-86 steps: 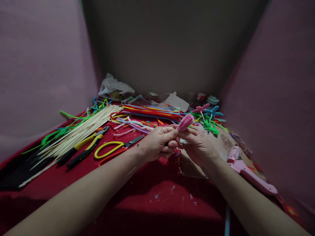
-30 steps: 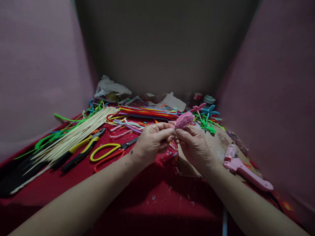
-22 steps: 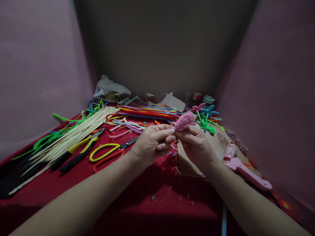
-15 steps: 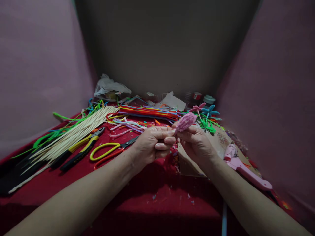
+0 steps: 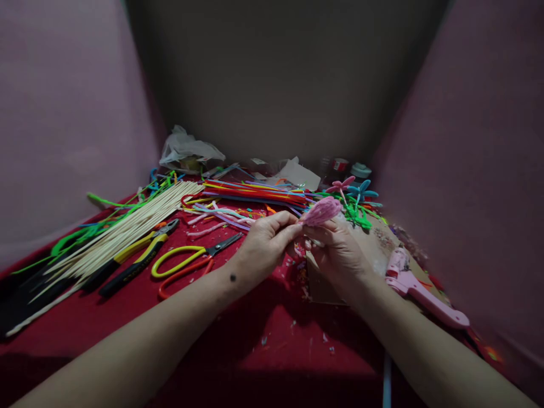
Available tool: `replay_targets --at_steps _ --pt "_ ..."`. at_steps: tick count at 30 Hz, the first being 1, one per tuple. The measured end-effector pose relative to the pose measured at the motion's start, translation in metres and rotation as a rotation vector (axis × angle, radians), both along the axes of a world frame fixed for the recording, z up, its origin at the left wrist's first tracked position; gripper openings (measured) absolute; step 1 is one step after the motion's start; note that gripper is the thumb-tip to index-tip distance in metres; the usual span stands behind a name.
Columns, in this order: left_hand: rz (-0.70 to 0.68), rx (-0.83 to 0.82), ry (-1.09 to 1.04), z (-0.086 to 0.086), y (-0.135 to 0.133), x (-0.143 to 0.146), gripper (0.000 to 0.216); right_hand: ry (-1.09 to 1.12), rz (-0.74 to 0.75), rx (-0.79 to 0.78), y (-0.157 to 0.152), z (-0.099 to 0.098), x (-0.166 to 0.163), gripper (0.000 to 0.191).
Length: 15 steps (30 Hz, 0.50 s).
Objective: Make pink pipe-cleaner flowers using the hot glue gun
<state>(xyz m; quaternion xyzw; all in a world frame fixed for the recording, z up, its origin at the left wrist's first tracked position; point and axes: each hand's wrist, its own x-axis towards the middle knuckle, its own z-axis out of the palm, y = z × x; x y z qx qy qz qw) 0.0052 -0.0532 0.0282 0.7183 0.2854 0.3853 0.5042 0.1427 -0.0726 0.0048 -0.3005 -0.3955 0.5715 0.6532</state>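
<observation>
A fuzzy pink bud wound from pipe cleaner (image 5: 322, 210) is held up above the red table (image 5: 272, 334). My right hand (image 5: 338, 254) grips its base from below, fingers curled round it. My left hand (image 5: 266, 243) pinches the same base from the left with thumb and forefinger. Both hands meet at the middle of the table, just in front of a heap of coloured pipe cleaners (image 5: 255, 195).
Yellow-handled scissors (image 5: 187, 262), yellow-black pliers (image 5: 136, 260) and a bundle of wooden skewers (image 5: 123, 232) lie left. A pink glue gun (image 5: 419, 292) on cardboard (image 5: 327, 286) lies right. Finished pipe-cleaner flowers (image 5: 352, 192), a plastic bag (image 5: 189, 150) and small jars (image 5: 359, 169) sit at the back.
The bud has been turned a little between my fingers. My left hand's fingers have shifted from a curled grip to a fingertip pinch at its base. The view drifted slightly.
</observation>
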Motion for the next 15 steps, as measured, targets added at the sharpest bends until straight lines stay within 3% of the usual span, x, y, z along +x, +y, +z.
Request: replay_targets --at_steps 4,8,12,15 --pt "0.253 0.508 0.192 -0.014 0.000 0.003 0.017 0.009 -0.042 -0.010 0.003 -0.005 -0.002 0.014" --pt "0.338 0.878 0.367 -0.026 0.004 0.001 0.017 0.017 -0.098 -0.045 0.001 -0.002 -0.008 0.016" --pt "0.358 0.939 0.439 -0.027 0.005 -0.002 0.018 0.046 -0.128 -0.103 -0.004 0.004 -0.013 0.012" --pt "0.354 0.871 0.401 -0.023 0.005 -0.002 0.016 0.056 -0.138 -0.087 -0.004 0.004 -0.012 0.013"
